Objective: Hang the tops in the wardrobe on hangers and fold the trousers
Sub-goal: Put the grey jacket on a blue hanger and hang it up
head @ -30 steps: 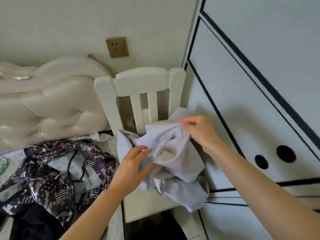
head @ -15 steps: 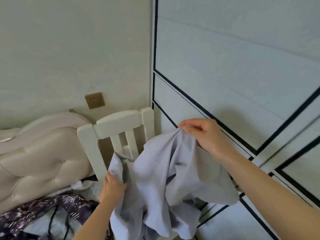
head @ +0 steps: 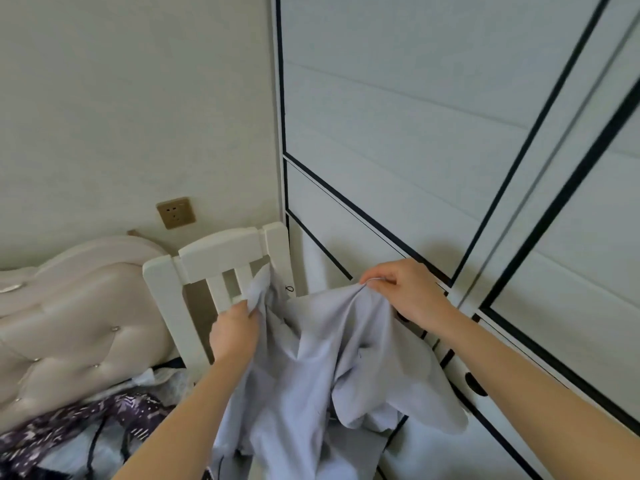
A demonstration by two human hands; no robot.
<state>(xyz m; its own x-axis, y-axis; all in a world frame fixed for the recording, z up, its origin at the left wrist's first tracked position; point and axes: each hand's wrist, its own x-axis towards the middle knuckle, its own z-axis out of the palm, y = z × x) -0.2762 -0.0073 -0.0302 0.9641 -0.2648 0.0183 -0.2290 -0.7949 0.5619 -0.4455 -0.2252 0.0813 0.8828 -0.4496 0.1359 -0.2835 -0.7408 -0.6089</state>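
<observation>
I am holding a pale grey garment up before the wardrobe, my left hand and right hand each pinching an upper edge; it looks light, limp, best gripped at seams.

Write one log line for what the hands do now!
left hand: grips pale lilac garment | right hand: pinches its upper edge | garment: held up before white chair | wardrobe: closed

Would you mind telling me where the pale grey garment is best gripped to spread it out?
Along its top edge, from above, at two points apart, probably. The pale grey garment hangs crumpled from there: the right hand pinches one bunched peak, the left hand grips another beside the chair.
</observation>
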